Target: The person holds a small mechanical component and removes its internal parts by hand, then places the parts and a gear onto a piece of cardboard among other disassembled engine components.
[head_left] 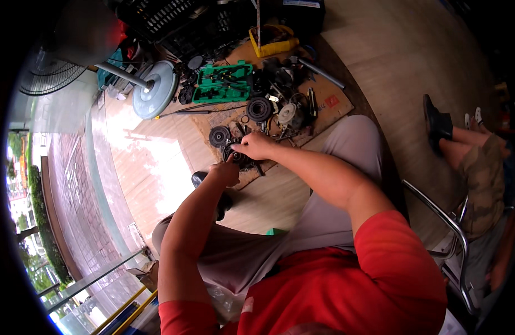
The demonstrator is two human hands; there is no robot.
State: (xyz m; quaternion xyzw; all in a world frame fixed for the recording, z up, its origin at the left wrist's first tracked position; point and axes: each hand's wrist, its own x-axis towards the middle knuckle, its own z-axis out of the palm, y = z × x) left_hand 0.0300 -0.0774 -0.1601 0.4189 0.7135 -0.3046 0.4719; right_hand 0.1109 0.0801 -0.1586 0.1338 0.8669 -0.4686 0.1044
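Two bare hands meet over a dark round metal part [238, 158] that sits on a sheet of cardboard [330, 103] on the wooden floor [380, 50]. The right hand [256, 146] lies on the far side of the part, fingers curled down onto its top edge in a pinching grip. The left hand [225, 173] is on the near side, closed into a loose fist against the part's lower rim; whether it grips the part or only presses on it cannot be told. The part is mostly hidden between the two hands.

Just beyond the left hand, a black pulley wheel [219, 135] lies flat on the cardboard. Past the right hand's knuckles sits another black ribbed disc [259, 109], and to the right of that a pale round part [286, 113] among scattered small metal pieces. Farther out from both hands, a green tool case [223, 82] lies open, and a yellow container [272, 40] lies beyond it. Well off to the left of the left hand stands a floor fan with a round grey base [155, 89]. Far to the right of the right hand, another person's leg in a black sandal [437, 124] rests on the floor beside a metal chair frame [444, 223].
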